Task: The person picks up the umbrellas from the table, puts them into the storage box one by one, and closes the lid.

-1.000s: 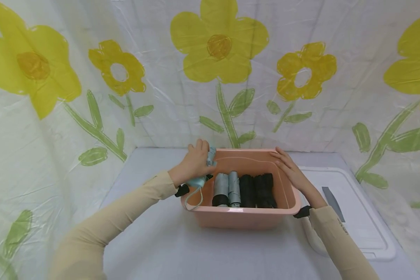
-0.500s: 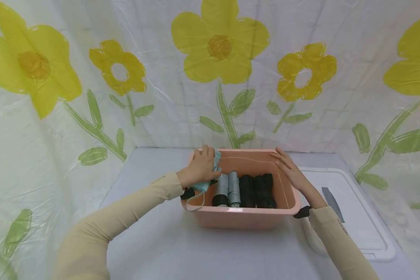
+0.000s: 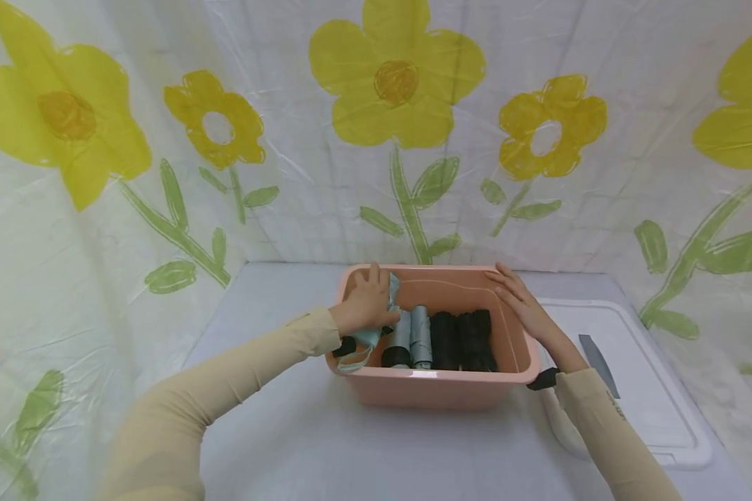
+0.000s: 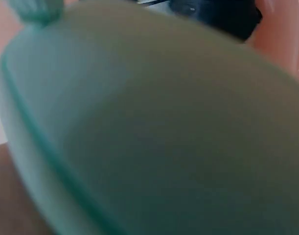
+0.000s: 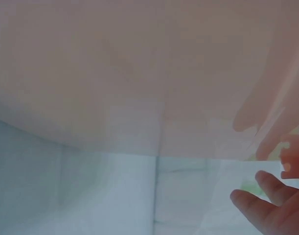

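Observation:
My left hand (image 3: 365, 306) grips a mint-green folding umbrella (image 3: 368, 337) inside the left end of a pink plastic bin (image 3: 439, 392). The umbrella's rounded end fills most of the left wrist view, and its thin strap loop dangles near the bin's front rim. Beside it in the bin stand two grey-blue folded umbrellas (image 3: 420, 337) and, further right, black folded umbrellas (image 3: 444, 341), packed side by side. Fingers extended, my right hand (image 3: 526, 309) rests on the bin's right rim; its fingers also show at the corner of the right wrist view.
A white lid (image 3: 648, 424) with a grey strip (image 3: 598, 365) lies on the table to the bin's right. A white rounded object (image 3: 562, 424) sits partly under my right forearm. Behind the table hangs a flower-patterned curtain (image 3: 301, 223).
My left hand has moved right and slightly down, bringing the mint umbrella from over the bin's left rim into its left end. The right hand has stayed in place.

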The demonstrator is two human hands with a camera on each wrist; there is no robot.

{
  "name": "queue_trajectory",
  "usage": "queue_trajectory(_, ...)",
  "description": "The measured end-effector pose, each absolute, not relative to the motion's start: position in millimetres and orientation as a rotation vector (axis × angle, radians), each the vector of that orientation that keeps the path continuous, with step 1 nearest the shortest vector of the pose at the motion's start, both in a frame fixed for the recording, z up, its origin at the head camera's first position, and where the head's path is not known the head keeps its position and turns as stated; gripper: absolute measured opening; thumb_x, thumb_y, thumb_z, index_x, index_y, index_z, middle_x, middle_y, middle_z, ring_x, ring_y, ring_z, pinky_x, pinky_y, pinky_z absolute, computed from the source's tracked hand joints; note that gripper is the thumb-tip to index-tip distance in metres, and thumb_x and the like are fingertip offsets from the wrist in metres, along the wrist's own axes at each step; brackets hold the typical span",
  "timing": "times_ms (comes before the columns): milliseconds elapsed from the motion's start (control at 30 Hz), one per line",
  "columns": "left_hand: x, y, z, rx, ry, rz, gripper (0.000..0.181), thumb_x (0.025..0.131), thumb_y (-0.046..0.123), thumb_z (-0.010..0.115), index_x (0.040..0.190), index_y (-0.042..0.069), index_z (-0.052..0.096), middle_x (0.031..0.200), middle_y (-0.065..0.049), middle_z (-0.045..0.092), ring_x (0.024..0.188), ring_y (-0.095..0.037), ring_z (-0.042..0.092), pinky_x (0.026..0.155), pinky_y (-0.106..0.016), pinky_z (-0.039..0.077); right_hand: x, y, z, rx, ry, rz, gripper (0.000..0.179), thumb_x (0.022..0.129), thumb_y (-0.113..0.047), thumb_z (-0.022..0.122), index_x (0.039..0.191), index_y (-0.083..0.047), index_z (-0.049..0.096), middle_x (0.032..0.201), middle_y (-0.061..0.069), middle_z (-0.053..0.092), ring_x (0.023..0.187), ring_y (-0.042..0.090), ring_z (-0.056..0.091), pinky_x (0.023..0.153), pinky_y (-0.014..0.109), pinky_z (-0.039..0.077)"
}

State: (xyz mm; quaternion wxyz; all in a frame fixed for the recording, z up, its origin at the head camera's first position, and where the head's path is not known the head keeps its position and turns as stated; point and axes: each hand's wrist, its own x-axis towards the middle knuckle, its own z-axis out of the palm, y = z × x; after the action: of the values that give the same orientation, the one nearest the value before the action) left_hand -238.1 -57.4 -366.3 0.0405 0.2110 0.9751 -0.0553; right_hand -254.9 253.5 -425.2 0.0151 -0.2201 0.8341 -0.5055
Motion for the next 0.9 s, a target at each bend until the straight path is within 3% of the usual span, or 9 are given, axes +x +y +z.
queue_trajectory(100, -240, -56, -374, 0.618, 2.981, -0.151, 0.068, 0.085, 0.048, 0.058, 0.122, -0.002, 0.031, 0.116, -0.019, 0.033, 0.102, -0.03, 0.037, 0.086, -0.045, 0.031, -255, 253, -425, -0.689, 2.597, -1.576, 0.044, 0.101, -0.018, 0.035, 0.141, 0.0, 0.033, 0.154, 0.018, 0.001, 0.14, 0.039, -0.004, 0.102, 0.068, 0.004)
queue_trajectory(300, -241, -53, -391, 0.65, 3.018, -0.279, 0.065, 0.08, 0.05, 0.063, 0.113, 0.0, 0.036, 0.106, -0.015, 0.036, 0.093, -0.027, 0.039, 0.072, -0.04, 0.034, -253, 253, -424, -0.698, 2.592, -1.585, 0.044, 0.102, -0.018, 0.035, 0.142, 0.0, 0.033, 0.154, 0.019, 0.001, 0.14, 0.039, -0.004, 0.102, 0.068, 0.004)
queue_trajectory(467, -240, -52, -402, 0.67, 3.027, -0.384, 0.071, 0.077, 0.055, 0.065, 0.114, -0.001, 0.04, 0.108, -0.016, 0.039, 0.096, -0.027, 0.039, 0.072, -0.041, 0.036, -254, 254, -426, -0.684, 2.589, -1.581, 0.044, 0.101, -0.019, 0.035, 0.142, -0.002, 0.033, 0.154, 0.017, 0.001, 0.14, 0.038, -0.004, 0.102, 0.068, 0.004)
queue_trajectory(700, -244, -54, -411, 0.671, 2.983, -0.389, 0.07, 0.078, 0.056, 0.063, 0.113, 0.001, 0.04, 0.1, -0.013, 0.038, 0.09, -0.025, 0.037, 0.064, -0.038, 0.03, -255, 254, -427, -0.684, 2.579, -1.575, 0.044, 0.101, -0.018, 0.036, 0.142, -0.002, 0.033, 0.155, 0.016, 0.0, 0.14, 0.038, -0.005, 0.102, 0.068, 0.004)
queue_trajectory(900, -242, -54, -408, 0.679, 2.964, -0.369, 0.067, 0.079, 0.053, 0.064, 0.112, 0.0, 0.042, 0.101, -0.014, 0.038, 0.093, -0.026, 0.036, 0.071, -0.042, 0.034, -254, 254, -426, -0.687, 2.584, -1.569, 0.044, 0.101, -0.018, 0.036, 0.142, -0.002, 0.033, 0.155, 0.016, 0.0, 0.141, 0.037, -0.005, 0.103, 0.068, 0.004)
